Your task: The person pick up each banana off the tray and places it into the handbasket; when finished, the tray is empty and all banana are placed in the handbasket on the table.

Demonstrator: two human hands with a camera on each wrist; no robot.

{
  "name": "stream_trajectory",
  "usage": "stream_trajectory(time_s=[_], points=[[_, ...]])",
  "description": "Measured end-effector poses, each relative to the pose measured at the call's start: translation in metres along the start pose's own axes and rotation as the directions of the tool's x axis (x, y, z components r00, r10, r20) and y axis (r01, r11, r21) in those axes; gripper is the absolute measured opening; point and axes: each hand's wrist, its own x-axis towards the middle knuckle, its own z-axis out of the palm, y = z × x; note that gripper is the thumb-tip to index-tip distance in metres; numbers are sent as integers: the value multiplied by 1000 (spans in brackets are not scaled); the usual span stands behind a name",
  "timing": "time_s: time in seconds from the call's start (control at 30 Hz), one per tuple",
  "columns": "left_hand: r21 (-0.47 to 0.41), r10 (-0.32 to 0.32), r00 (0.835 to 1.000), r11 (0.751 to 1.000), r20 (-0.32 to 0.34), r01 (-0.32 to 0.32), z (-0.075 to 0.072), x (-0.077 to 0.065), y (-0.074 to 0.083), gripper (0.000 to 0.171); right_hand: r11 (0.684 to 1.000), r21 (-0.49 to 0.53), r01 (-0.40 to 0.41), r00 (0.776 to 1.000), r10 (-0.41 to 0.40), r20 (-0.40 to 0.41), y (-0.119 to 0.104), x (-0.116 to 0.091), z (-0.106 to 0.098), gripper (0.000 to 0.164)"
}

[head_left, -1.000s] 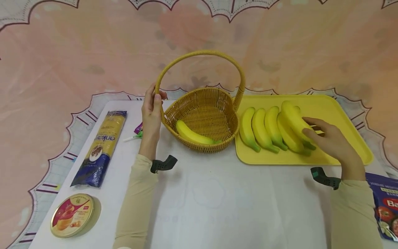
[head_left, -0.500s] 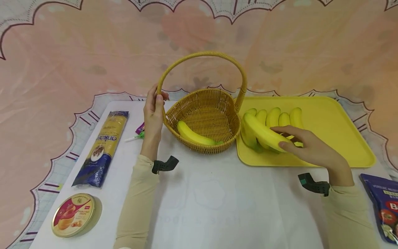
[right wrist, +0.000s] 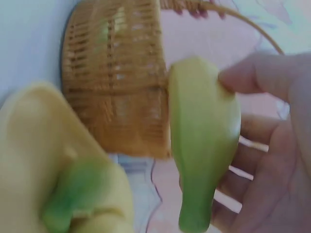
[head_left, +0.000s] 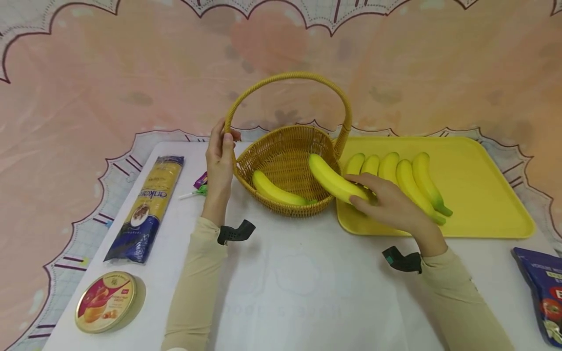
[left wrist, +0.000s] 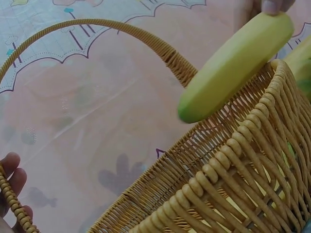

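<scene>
My right hand [head_left: 386, 199] has just carried a banana [head_left: 331, 179] leftward across the yellow tray [head_left: 483, 195] to the basket [head_left: 290, 210], its tip now over the opening. I pinch it between thumb and fingers, while my left hand [head_left: 218, 158] grips the handle [head_left: 287, 75] as before. 1 other banana [head_left: 278, 192] lies inside and 5 bananas [head_left: 426, 180] stay on the tray, so I judge this transfer nearly finished, release not yet made

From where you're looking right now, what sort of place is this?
Likely a staged tabletop set rather than a working kitchen: a patterned pink sheet borders the white table, where a wicker basket and a yellow tray of bananas are set out.
</scene>
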Motion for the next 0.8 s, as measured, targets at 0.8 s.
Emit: stream_trajectory(time_s=[0.8], points=[[57, 46, 999, 997, -1, -46, 4, -5, 5, 37, 997, -60, 56, 953, -36, 300, -37, 120, 61, 48]])
